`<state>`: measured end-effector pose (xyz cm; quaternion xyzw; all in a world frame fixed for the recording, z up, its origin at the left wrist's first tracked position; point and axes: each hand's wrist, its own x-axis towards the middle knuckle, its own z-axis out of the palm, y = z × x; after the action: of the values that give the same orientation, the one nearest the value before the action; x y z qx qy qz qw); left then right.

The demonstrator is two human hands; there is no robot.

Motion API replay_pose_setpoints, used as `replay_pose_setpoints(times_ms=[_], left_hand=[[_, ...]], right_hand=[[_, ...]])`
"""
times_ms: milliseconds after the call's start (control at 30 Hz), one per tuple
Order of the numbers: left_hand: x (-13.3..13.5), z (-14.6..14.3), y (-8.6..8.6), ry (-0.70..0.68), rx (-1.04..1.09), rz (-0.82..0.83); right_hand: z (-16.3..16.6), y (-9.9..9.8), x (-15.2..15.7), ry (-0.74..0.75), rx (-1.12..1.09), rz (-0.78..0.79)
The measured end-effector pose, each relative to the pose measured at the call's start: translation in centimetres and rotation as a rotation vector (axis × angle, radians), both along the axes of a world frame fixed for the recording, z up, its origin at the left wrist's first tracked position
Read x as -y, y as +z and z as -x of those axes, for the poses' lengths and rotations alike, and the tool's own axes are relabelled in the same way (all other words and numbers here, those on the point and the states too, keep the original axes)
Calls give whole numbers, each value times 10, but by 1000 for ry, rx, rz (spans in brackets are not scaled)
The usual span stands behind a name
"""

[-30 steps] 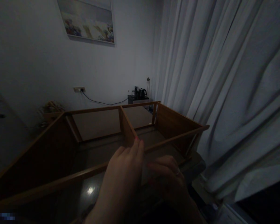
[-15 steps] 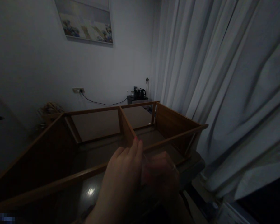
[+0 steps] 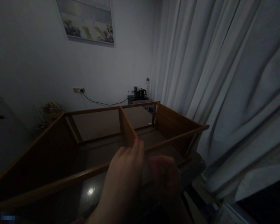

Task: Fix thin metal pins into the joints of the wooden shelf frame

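Observation:
A brown wooden frame (image 3: 86, 175), open at the top with a middle divider (image 3: 128, 126), lies across the table in front of me. My left hand (image 3: 126, 166) is at the spot where the divider meets the near rail. Its fingers are held together and bent over the wood, the tips on the divider's near end. Just right of it, my right hand (image 3: 165, 174) is curled with its fingertips close to the near rail. Dim light and blur hide whatever it may pinch.
White curtains (image 3: 191, 62) hang along the right side. A black kettle (image 3: 142, 93) stands on a small dark stand in the far corner, near a wall socket (image 3: 78, 90) with a black cord. A wicker-like bundle (image 3: 51, 107) sits behind the frame's left end.
My right hand has turned slightly and drawn a little away from the left hand. My left hand keeps its place on the wood.

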<state>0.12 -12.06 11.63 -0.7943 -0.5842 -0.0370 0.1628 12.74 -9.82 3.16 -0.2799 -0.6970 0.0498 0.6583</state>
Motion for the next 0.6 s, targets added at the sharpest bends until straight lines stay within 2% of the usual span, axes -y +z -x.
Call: replay_pose_setpoints(times_ms=[133,267,600], left_hand=[[1,0,0,3,-4,22],[2,1,0,-1,10,22],[0,2,-8,-31,6,-96]], right_hand=[[-9,0,-3,5,48,-82],[-20,5,-6,-86,113,-190],[-16,7,-2,-222,213,-250]])
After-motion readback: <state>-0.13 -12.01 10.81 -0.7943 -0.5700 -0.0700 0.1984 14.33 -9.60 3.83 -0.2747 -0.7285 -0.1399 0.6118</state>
